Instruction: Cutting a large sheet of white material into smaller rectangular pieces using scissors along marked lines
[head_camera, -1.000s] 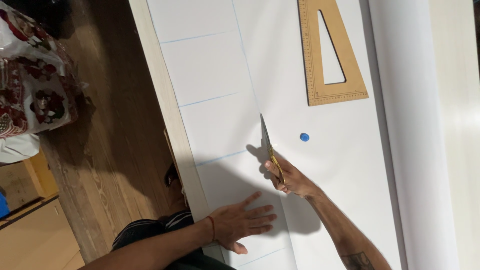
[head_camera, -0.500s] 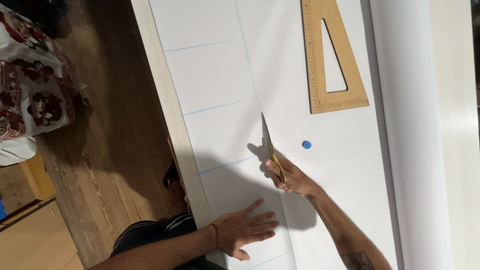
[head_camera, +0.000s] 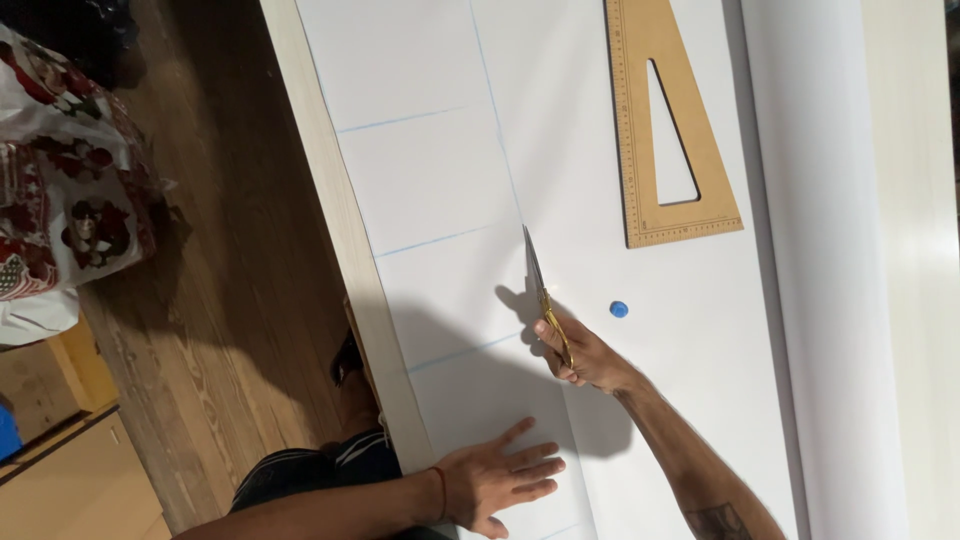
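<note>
The left hand (head_camera: 497, 478) is lying open and flat, pinning the large white paper sheet (head_camera: 440, 190) to the pale bench (head_camera: 345, 230). The right hand (head_camera: 583, 355) is gripping gold-handled scissors (head_camera: 538, 290), cutting along a blue line. Beyond, a small blue cap (head_camera: 619, 309) and wooden triangular ruler (head_camera: 640, 130) are resting.

The right hand (head_camera: 585, 355) is closed in a grip, knuckles up, with the fingers curled tight. Its forearm comes in from the lower right and has a dark tattoo. The left hand (head_camera: 500, 478) lies flat, palm down, fingers spread wide, a red band on the wrist.
</note>
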